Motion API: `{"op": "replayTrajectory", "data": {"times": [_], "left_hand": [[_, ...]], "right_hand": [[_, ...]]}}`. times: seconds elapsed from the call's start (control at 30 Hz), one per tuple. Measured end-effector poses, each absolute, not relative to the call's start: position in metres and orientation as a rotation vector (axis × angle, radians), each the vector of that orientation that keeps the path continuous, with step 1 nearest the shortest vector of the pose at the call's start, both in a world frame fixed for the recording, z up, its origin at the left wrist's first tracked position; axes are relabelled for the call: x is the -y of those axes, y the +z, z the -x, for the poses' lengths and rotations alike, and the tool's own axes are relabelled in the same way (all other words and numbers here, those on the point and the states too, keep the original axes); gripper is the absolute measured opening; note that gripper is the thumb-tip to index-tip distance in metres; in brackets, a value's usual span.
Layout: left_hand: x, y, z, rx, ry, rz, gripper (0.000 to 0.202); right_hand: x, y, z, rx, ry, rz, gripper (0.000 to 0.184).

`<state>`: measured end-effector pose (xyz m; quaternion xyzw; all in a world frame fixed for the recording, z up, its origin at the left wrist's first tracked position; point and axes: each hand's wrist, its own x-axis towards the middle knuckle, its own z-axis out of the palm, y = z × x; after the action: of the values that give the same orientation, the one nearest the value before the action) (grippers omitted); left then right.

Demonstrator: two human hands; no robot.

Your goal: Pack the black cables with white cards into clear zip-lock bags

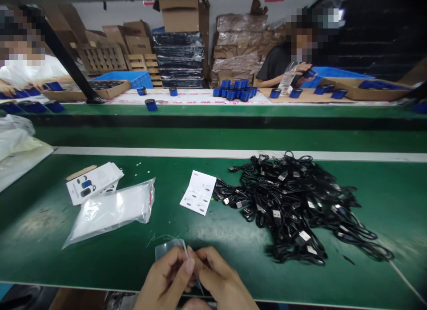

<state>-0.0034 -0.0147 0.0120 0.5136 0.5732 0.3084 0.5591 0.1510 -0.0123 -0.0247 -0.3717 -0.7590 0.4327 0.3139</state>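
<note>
Near the front edge of the green table, my left hand [168, 274] and my right hand [218, 274] meet, both with fingers pinched on a small clear plastic bag [169, 246]. The bag's edge runs between my fingertips; the lower part is hidden by the hands. Beyond them lies a folded white leaflet [199, 192] with small printed drawings. To the right spreads a heap of coiled black USB cables [287, 194]. On the left rests a larger clear bag [113, 210] with white content, partly over printed cards [95, 183].
A white plastic sheet or bag [20, 154] lies at the far left. Across the raised bench, two people sit with blue-and-black cylinders [235, 90], cardboard trays [376, 90] and blue bins [130, 78]. A dark post [62, 56] stands at the left. Stacked cartons fill the background.
</note>
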Motion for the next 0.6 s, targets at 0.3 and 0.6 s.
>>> {"op": "replayTrajectory", "data": {"times": [0.3,0.6], "left_hand": [[0.016,0.010,0.003,-1.338,0.770,-1.211,0.039],[0.020,0.008,0.003,-1.415,0.731,-1.304,0.038]], "right_hand": [[0.016,-0.038,-0.144,1.943,1.056,0.999,0.052],[0.015,-0.034,-0.144,1.988,1.108,1.024,0.056]]}}
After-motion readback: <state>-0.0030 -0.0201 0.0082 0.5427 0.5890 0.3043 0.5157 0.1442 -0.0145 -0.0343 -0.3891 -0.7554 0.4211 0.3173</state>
